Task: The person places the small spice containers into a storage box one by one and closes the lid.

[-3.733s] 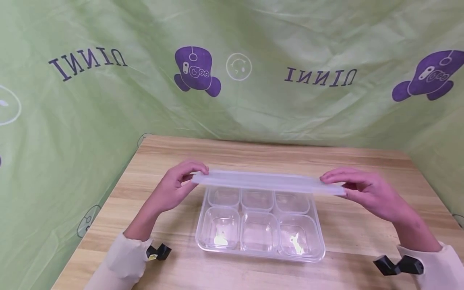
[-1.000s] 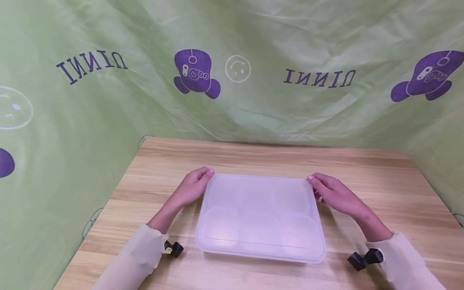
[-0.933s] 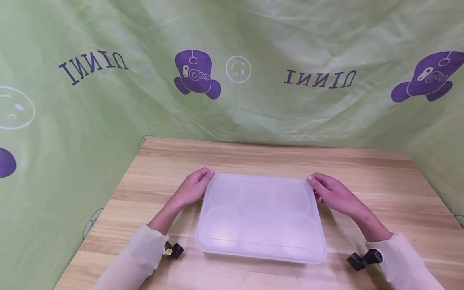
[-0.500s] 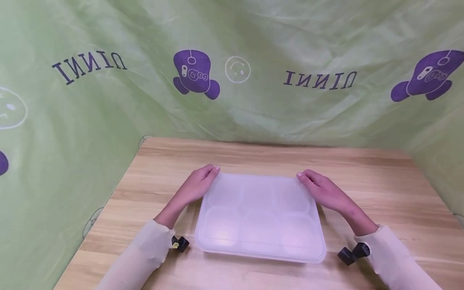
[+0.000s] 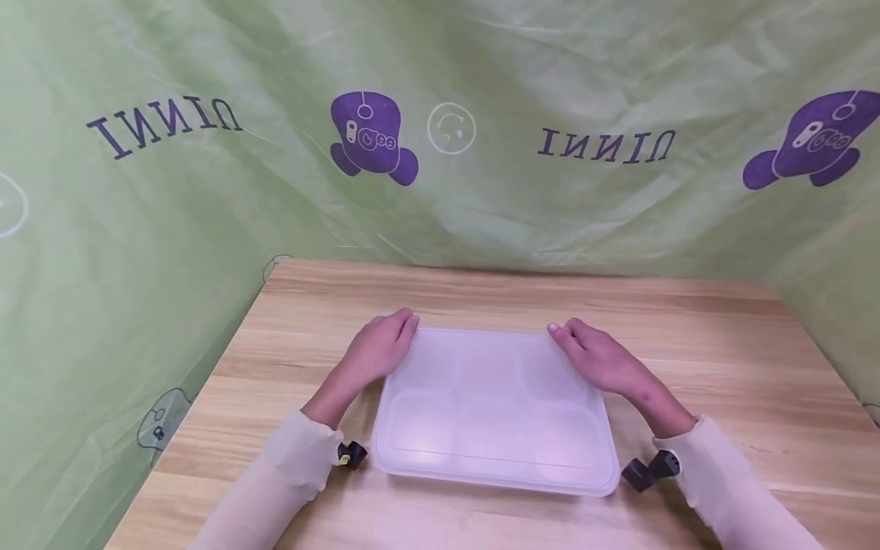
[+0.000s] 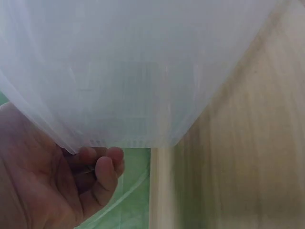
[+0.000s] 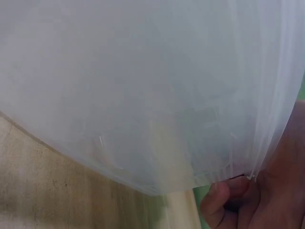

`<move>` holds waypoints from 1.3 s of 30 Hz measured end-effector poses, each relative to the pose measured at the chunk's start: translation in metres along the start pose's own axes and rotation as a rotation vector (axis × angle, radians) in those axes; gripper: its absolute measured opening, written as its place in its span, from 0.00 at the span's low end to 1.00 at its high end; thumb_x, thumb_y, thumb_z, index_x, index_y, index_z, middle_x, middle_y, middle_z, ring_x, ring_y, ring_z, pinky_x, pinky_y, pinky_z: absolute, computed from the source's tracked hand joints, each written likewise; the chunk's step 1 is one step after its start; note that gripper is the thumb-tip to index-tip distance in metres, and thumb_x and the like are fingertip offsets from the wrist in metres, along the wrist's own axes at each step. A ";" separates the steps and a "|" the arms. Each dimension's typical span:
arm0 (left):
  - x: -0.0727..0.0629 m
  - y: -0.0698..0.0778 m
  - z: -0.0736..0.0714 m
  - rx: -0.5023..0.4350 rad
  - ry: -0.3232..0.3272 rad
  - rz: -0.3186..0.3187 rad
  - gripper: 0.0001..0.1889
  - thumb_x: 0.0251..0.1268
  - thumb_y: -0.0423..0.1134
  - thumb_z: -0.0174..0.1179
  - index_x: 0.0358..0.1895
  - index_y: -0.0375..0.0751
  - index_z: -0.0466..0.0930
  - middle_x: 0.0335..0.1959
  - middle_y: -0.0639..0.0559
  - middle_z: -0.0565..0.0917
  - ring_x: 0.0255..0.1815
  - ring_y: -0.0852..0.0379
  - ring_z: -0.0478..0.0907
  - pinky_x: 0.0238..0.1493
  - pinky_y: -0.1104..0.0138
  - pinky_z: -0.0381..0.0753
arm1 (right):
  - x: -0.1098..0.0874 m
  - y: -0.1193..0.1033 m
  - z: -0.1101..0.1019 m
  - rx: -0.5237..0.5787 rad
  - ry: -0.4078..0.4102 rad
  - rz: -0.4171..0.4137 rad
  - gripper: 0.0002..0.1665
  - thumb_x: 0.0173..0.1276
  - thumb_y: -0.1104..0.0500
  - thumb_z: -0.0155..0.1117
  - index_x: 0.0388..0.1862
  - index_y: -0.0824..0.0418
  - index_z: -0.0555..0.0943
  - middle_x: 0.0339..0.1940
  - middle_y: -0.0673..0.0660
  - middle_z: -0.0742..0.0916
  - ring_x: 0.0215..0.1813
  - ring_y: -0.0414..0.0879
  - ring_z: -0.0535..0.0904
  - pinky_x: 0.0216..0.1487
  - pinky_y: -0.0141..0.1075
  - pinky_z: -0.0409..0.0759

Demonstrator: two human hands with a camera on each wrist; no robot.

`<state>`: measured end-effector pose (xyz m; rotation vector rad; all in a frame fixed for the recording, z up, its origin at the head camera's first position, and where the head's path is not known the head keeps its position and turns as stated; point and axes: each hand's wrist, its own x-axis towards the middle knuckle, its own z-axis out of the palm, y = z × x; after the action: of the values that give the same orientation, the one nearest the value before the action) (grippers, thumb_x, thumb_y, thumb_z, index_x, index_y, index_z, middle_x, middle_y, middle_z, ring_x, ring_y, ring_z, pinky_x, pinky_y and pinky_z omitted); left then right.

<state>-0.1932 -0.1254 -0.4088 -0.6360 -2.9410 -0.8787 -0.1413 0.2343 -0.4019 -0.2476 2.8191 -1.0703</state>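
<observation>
A clear food storage box [image 5: 496, 483] with a frosted lid [image 5: 495, 412] on top sits on the wooden table. The outlines of several inner compartments show through the lid. At the far left corner, my left hand [image 5: 380, 345] grips the rim, thumb along the top. My right hand [image 5: 596, 357] holds the far right corner in the same way. Seen in the left wrist view, the left fingers [image 6: 106, 174] curl at the end of the box wall. The right fingers [image 7: 215, 200] bend around the opposite corner in the right wrist view.
The wooden table [image 5: 687, 321] reaches back to a green printed curtain [image 5: 495, 206], which also hangs along the left and right sides. A black wrist device [image 5: 354, 455] is on the left sleeve, another black wrist device [image 5: 649, 470] on the right.
Earlier, both hands held the lid raised above the open box; it now lies over it. Since then, both hands have shifted inward along the far corners, and the box has stayed put.
</observation>
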 end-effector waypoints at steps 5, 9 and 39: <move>-0.005 0.001 0.003 0.018 0.047 -0.003 0.17 0.85 0.45 0.43 0.35 0.43 0.74 0.20 0.50 0.71 0.27 0.46 0.73 0.35 0.53 0.77 | -0.001 0.002 0.001 -0.013 0.012 -0.015 0.29 0.86 0.40 0.38 0.40 0.61 0.73 0.25 0.54 0.70 0.30 0.49 0.70 0.30 0.41 0.71; -0.007 0.000 0.005 0.006 0.049 0.007 0.17 0.86 0.45 0.43 0.37 0.42 0.75 0.21 0.50 0.72 0.27 0.47 0.73 0.35 0.53 0.78 | -0.002 0.003 0.000 -0.013 0.016 -0.026 0.30 0.87 0.42 0.36 0.46 0.64 0.76 0.26 0.55 0.72 0.32 0.50 0.72 0.34 0.41 0.73; 0.001 -0.015 0.001 -0.084 0.040 0.078 0.15 0.83 0.50 0.51 0.37 0.46 0.76 0.21 0.56 0.70 0.24 0.55 0.70 0.31 0.61 0.74 | -0.002 0.001 0.005 0.014 0.141 0.001 0.34 0.87 0.42 0.31 0.50 0.66 0.78 0.48 0.67 0.84 0.51 0.62 0.78 0.53 0.57 0.76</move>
<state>-0.1998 -0.1356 -0.4171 -0.7223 -2.8364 -0.9989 -0.1385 0.2323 -0.4062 -0.1752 2.9336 -1.1496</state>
